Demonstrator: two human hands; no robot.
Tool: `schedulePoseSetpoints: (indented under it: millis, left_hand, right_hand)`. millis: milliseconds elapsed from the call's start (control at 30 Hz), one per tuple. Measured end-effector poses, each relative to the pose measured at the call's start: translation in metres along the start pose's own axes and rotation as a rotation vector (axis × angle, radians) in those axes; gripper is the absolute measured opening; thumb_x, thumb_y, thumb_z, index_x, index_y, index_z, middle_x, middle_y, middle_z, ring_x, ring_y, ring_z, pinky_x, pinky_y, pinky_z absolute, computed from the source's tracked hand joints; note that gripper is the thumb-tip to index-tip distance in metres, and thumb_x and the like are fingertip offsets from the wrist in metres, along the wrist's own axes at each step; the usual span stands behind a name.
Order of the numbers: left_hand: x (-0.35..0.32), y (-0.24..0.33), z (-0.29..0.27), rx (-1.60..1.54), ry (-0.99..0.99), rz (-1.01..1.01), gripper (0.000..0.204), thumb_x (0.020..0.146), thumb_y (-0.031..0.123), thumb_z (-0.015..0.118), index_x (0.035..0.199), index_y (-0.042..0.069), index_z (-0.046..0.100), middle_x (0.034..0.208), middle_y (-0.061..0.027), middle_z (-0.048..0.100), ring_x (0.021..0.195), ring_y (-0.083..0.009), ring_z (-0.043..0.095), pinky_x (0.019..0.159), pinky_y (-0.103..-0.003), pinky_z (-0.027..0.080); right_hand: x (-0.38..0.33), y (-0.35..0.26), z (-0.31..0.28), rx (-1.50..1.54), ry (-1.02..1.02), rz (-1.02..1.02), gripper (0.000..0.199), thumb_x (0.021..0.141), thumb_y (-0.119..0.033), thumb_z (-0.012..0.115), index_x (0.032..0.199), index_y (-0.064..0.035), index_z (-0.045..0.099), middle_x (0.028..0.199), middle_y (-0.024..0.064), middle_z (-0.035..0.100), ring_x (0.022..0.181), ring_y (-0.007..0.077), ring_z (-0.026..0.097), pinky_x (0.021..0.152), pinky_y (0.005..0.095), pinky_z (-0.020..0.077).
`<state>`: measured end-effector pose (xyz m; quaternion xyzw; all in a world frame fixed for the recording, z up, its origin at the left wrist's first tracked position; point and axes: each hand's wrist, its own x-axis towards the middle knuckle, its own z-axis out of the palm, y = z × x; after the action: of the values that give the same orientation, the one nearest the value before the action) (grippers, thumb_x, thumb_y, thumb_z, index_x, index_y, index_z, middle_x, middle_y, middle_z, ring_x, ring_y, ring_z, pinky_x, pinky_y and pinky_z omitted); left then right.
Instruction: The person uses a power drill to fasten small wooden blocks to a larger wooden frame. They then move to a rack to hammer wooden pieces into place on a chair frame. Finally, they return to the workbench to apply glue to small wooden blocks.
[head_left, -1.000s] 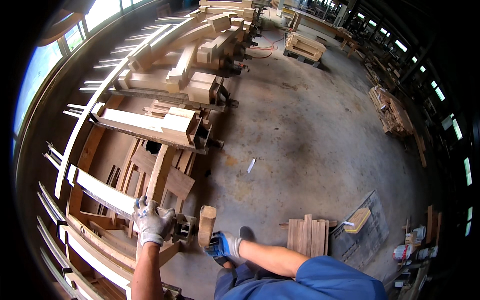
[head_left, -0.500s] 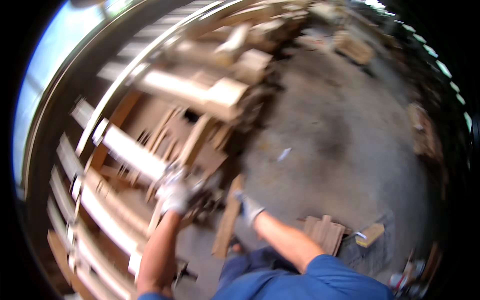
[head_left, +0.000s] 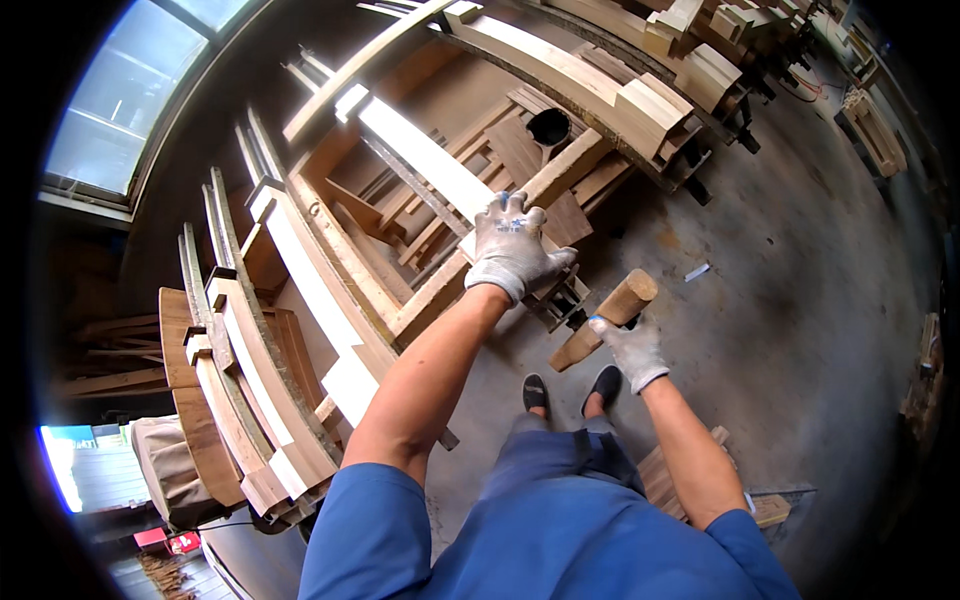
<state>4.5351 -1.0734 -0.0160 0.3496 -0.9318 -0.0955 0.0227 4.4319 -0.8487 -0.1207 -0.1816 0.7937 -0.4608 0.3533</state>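
My left hand, in a pale work glove, lies over the near end of a light wooden board, fingers spread and palm down. That board rests on a wooden frame with metal clamp bars beneath. Lower and to the right, my right hand, also gloved, grips a thick wooden stick with a rounded upper end and a narrower lower end. The stick is tilted and held apart from the clamped work. Part of the right fingers is hidden behind the stick.
More curved boards sit in metal bar clamps to the left. Clamped wood also lines the upper right. A wooden crosspiece spans the far side. Planks lie on the concrete floor by my right arm.
The view has swung and steadied. My left hand has spread over the board's end. My right hand still holds the wooden stick, now raised and turned.
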Motion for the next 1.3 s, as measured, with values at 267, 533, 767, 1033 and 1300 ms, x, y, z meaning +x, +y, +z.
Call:
schedulePoseSetpoints:
  millis: [267,533,767,1033,1300]
  left_hand:
    - [-0.029,-0.011,0.006,-0.003,-0.036,-0.188,0.124,0.071,0.064,0.08,0.164,0.011,0.017,0.165,-0.0319,0.016,0.155,-0.0484,0.011,0.126,-0.055,0.007]
    - [-0.025,-0.023,-0.031,-0.07,-0.071,-0.176,0.126,0.062,0.065,0.082,0.161,0.008,0.029,0.141,-0.0308,0.049,0.133,-0.0472,0.046,0.114,-0.051,0.036]
    - [-0.047,0.005,-0.145,-0.209,-0.088,-0.175,0.127,0.064,0.069,0.084,0.159,0.004,0.031,0.145,-0.0335,0.046,0.138,-0.0461,0.046,0.115,-0.045,0.039]
    - [-0.086,0.077,-0.187,-0.544,-0.097,-0.095,0.123,0.059,0.045,0.097,0.152,-0.008,0.038,0.138,-0.0235,0.058,0.128,-0.0308,0.057,0.11,-0.041,0.045]
    - [-0.084,0.034,-0.164,-1.28,-0.11,-0.057,0.107,0.072,0.037,0.089,0.157,-0.001,0.035,0.135,-0.0226,0.058,0.124,-0.0299,0.058,0.108,-0.042,0.045]
  right_hand:
    - [-0.029,0.019,-0.029,-0.191,-0.061,-0.143,0.089,0.07,-0.037,0.091,0.142,-0.0021,0.052,0.133,0.0223,0.061,0.126,0.0358,0.059,0.108,0.0437,0.0462]
    - [-0.065,0.087,-0.077,-0.151,-0.18,-0.016,0.05,0.079,-0.024,0.082,0.12,0.0023,0.068,0.098,0.0123,0.073,0.09,0.0208,0.069,0.085,0.0348,0.0559]
    - [-0.059,0.013,-0.13,0.042,-0.074,-0.158,0.044,0.083,-0.018,0.079,0.121,0.0009,0.069,0.102,0.0094,0.074,0.088,0.0149,0.069,0.082,0.0317,0.0565]
    - [-0.068,-0.166,-0.116,0.026,-0.319,-0.581,0.071,0.09,-0.047,0.076,0.143,-0.0063,0.05,0.115,0.0166,0.069,0.097,0.0224,0.072,0.081,0.0332,0.0574]
    - [-0.088,-0.219,-0.104,0.337,-0.61,-0.109,0.093,0.088,-0.064,0.072,0.15,0.0002,0.046,0.139,0.0147,0.061,0.125,0.0225,0.057,0.108,0.0312,0.0434]
